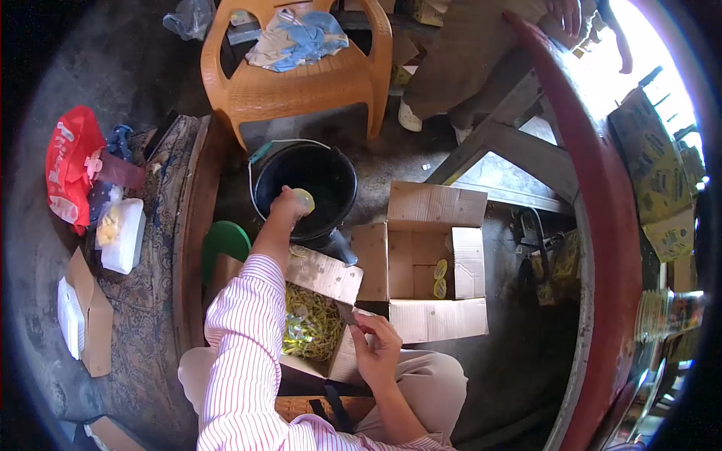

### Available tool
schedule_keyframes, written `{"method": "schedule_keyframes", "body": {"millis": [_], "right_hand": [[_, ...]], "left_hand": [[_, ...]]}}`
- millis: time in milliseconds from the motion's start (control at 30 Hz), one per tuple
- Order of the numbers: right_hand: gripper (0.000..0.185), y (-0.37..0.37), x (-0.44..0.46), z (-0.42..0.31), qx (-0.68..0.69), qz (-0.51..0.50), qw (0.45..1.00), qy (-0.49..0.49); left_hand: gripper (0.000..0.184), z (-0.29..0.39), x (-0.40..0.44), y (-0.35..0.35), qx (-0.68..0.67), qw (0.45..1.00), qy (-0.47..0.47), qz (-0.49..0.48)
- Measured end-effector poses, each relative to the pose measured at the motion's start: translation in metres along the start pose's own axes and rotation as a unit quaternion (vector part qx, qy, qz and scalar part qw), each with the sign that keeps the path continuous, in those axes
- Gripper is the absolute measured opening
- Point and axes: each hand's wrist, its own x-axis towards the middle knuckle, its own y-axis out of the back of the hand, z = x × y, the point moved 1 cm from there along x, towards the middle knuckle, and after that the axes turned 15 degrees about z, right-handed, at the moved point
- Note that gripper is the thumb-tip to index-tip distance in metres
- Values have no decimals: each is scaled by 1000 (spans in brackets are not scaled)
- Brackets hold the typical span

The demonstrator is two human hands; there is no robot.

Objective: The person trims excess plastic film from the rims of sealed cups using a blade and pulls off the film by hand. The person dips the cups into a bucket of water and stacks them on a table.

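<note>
My left hand [286,207] reaches over the black bucket [342,180], its fingers closed on a small round yellowish plastic container [304,201]. The bucket has a wire handle, and its inside is dark. In front of me an open cardboard box [323,275] is filled with thin yellow-green strips [320,323] and some shiny clear pieces [297,331]. My right hand [376,342] is at that box's right edge, its fingers pinched by a dark, thin piece [346,313] that I cannot identify.
Another open carton [436,319] to the right holds several round yellow containers [440,279]. An orange chair [301,94] bears a cloth. A patterned bench [150,301] with bags and food boxes stands left, a red-edged table [609,301] right. A person [466,64] stands behind.
</note>
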Motion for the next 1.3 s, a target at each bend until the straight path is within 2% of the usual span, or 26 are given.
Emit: {"method": "schedule_keyframes", "body": {"millis": [67,133,267,467,600,800,1100,1300], "right_hand": [[22,-1,2,0,5,-2,1000,-13],[22,-2,2,0,10,-4,1000,-25],[22,-2,0,5,19,4,999,-40],[20,-1,0,1,34,22,998,-47],[21,1,-2,0,43,5,997,-57],[24,0,-3,-1,42,4,997,-59],[24,1,-6,-6,33,3,997,-72],[25,0,-7,-5,37,6,997,-72]], "left_hand": [[82,8,9,-1,50,998,-1,-31],[72,13,22,1,106,987,-10,-124],[59,26,22,9,165,983,-22,-83],[61,30,28,18,160,986,-18,-42],[64,30,34,21,180,979,-16,-95],[66,31,34,31,180,980,-13,-89],[57,42,22,59,190,975,-39,-105],[54,42,28,61,155,986,-36,-55]]}}
